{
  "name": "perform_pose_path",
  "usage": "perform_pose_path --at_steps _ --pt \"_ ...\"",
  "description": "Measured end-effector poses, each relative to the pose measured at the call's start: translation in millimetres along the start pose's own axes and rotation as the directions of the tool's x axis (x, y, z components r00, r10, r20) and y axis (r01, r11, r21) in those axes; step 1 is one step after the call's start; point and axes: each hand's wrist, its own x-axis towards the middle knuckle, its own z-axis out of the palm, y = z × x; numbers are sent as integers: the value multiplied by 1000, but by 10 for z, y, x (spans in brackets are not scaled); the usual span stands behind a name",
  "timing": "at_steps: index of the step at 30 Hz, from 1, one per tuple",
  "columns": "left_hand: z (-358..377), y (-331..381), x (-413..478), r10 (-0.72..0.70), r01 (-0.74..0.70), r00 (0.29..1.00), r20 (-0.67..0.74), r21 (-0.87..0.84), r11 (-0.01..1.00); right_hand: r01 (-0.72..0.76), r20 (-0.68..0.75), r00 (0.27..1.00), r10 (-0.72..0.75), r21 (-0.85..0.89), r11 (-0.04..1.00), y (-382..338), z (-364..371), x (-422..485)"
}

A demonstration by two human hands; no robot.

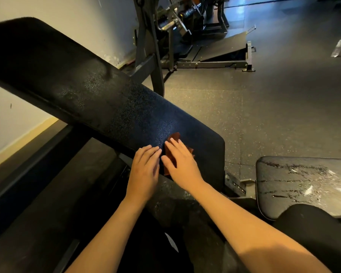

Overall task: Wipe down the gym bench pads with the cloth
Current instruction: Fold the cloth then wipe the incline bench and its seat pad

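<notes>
reddish-brown cloth (172, 152) flat on black back pad (98, 99)

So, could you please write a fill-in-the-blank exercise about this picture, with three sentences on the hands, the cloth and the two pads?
1. The left hand and the right hand both reach the lower end of the long back pad; the cloth lies under the ____ one.
2. The left hand, fingers straight, holds ____.
3. The seat pad is touched by ____ hand.

Missing words: right; nothing; neither.
</notes>
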Motion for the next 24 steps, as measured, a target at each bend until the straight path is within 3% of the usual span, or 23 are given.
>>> perform_pose_path --at_steps 5,9,14,21,24 --pt "78 258 -65 -35 30 996 83 58 998 87 -8 996 -88 -66 994 163 -23 -116" --pt "238 433 -204 59 -68 992 108 84 994 7 -33 999 -8 -42 999 553 -133 -455" --pt "264 505 -232 30 -52 989 142 150 987 -115 -51 992 116 34 993 673 -154 -651" --pt "328 695 -24 -22 -11 977 213 150 989 -88 8 996 88 55 995 595 -217 -526" --pt "418 736 -20 -9 -38 973 232 200 979 -209 -52 975 214 81 974 781 -285 -578"
